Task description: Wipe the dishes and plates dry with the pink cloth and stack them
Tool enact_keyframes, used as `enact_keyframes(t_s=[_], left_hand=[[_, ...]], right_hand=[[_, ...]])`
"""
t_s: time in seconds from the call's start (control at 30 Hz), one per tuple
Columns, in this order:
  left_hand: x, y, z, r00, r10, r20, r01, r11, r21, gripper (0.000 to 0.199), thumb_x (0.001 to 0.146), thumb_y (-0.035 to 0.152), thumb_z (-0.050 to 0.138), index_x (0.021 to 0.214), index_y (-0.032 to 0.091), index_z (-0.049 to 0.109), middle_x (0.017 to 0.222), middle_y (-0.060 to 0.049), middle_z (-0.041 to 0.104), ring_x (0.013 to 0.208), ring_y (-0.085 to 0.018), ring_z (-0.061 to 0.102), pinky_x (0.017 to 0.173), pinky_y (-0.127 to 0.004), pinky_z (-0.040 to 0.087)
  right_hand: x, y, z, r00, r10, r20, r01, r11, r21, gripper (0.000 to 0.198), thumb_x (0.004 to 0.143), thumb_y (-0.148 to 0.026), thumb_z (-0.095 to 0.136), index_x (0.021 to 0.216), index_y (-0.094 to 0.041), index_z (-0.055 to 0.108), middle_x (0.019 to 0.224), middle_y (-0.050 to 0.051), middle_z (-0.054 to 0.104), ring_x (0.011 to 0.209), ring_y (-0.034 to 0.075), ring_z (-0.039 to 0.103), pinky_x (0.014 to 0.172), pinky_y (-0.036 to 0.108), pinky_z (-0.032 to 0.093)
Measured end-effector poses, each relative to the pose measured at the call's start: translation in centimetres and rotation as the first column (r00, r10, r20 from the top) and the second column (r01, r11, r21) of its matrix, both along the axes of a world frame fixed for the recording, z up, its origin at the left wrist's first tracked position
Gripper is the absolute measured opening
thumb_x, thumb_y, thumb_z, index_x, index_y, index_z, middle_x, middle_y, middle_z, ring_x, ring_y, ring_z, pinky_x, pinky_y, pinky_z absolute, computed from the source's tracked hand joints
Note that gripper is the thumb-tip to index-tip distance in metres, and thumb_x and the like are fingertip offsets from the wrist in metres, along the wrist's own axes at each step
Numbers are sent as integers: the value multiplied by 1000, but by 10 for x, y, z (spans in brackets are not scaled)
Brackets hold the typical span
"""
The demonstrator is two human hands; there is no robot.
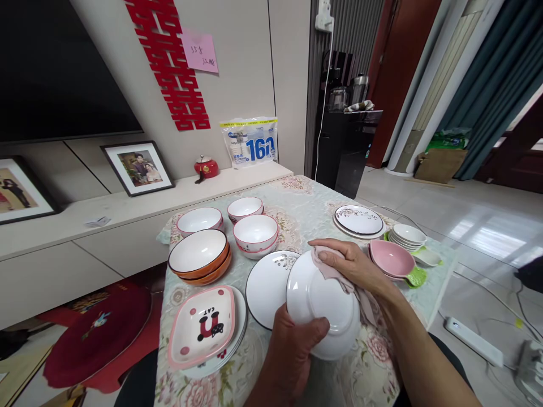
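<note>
A white plate is tilted up in front of me with its underside showing. My left hand grips its lower left edge, thumb lying across the underside. Against the upper right rim, my right hand presses a pale pink cloth, whose loose end hangs below the wrist. Partly behind the held plate lies another white plate with a dark rim and a floral print. To the left sit a pink-edged square dish with a cat design on top of other plates, and stacked orange bowls.
Several white bowls with pink rims stand farther back on the floral tablecloth. At the right are stacked patterned plates, small white dishes and a pink leaf-handled bowl. A power strip lies on the floor.
</note>
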State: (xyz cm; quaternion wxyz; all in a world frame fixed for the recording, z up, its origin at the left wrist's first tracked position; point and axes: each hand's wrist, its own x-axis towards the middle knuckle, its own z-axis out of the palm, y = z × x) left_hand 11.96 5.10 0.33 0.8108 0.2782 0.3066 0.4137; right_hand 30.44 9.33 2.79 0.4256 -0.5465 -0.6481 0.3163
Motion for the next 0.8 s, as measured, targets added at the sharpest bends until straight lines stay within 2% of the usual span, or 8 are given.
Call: enact_keyframes(t_s=[0.07, 0.2, 0.27, 0.43, 0.5, 0.57, 0.67, 0.8], left_hand=[[-2, 2, 0, 1000, 25, -9, -25, 1000, -7, 57, 53, 19, 88, 109, 12, 77, 89, -11, 81, 97, -34, 72, 90, -45, 54], [-3, 7, -1, 992, 127, 27, -127, 992, 5, 63, 57, 22, 89, 117, 13, 73, 95, -13, 81, 97, -33, 73, 90, -44, 55], [-2, 9, -1, 982, 187, 38, -188, 982, 6, 69, 58, 21, 90, 124, 16, 69, 97, -11, 81, 97, -30, 73, 90, -42, 56], [0, 8, 0, 962, 272, 22, -272, 962, -7, 71, 60, 21, 89, 127, 19, 67, 91, -9, 81, 95, -28, 74, 86, -39, 58], [1, 6, -1, 974, 228, 2, -228, 974, -4, 66, 59, 21, 89, 122, 17, 70, 88, -9, 81, 91, -28, 75, 84, -39, 58], [2, 4, -4, 986, 168, -8, -168, 986, 4, 57, 59, 22, 89, 114, 15, 74, 86, -9, 80, 88, -28, 74, 83, -39, 57], [4, 1, -8, 992, 125, -12, -125, 992, 3, 43, 57, 22, 89, 98, 14, 77, 81, -8, 78, 82, -26, 72, 80, -39, 56], [5, 3, -16, 976, 206, -67, -199, 974, 107, 24, 54, 20, 89, 74, 16, 76, 77, -7, 74, 75, -23, 67, 73, -37, 55]], right_hand=[[3, 4, -5, 980, -66, -188, 46, 993, -111, 40, 85, -50, 68, 113, -23, 75, 111, 5, 75, 103, 25, 67, 90, 35, 50], [-6, 14, -19, 832, -279, -480, 197, 957, -213, 53, 75, -56, 75, 112, -19, 73, 92, 5, 76, 78, 21, 68, 69, 31, 51], [-13, 19, -25, 805, -321, -499, 254, 946, -200, 55, 78, -59, 71, 115, -19, 71, 96, 6, 76, 81, 22, 69, 72, 32, 52], [-20, 21, -29, 836, -335, -434, 324, 940, -103, 46, 85, -56, 64, 112, -20, 73, 112, 8, 74, 104, 27, 66, 93, 40, 49], [-21, 17, -24, 881, -318, -351, 333, 943, -18, 40, 88, -51, 63, 113, -21, 74, 120, 8, 72, 115, 27, 61, 104, 42, 42], [-24, 11, -17, 947, -283, -152, 304, 943, 137, 38, 93, -45, 57, 119, -21, 72, 125, 9, 69, 122, 28, 57, 110, 45, 36], [-38, -4, -5, 950, -207, 235, 118, 931, 344, 38, 99, -37, 46, 126, -21, 68, 134, 10, 65, 132, 30, 50, 113, 52, 32], [-66, -26, 12, 859, 46, 510, -221, 932, 289, 28, 100, -33, 50, 122, -28, 66, 138, 2, 63, 138, 28, 45, 119, 64, 10]])
